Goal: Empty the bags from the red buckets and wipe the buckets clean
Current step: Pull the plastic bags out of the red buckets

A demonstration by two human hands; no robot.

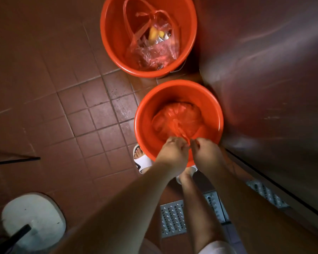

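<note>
Your left hand [173, 151] and right hand [206, 153] meet over the near rim of the near red bucket [145, 114]. Fingers of both hands are curled and pinch the gathered handles of the red bag [178, 120]; the handles run up from the bag's knotted middle straight into your fingertips. The frame is blurred here, so the exact finger placement cannot be told.

Near bucket: holds that one red bag, full and rounded, seated on the bottom and filling most of it. Contents of the bag cannot be made out.

Far red bucket [110, 33]: stands just beyond the near one, apart from it. It holds a thin translucent pink bag [152, 50], slack and crumpled, handles tied in a loose loop against the far wall. Something yellow [155, 35] shows through the plastic.

Both buckets stand on brown floor tiles [72, 107], beside a dark wall [264, 70] on your right. Your feet in white slippers [143, 162] are partly under the near bucket. A metal drain grate [173, 217] lies below your arms.
</note>
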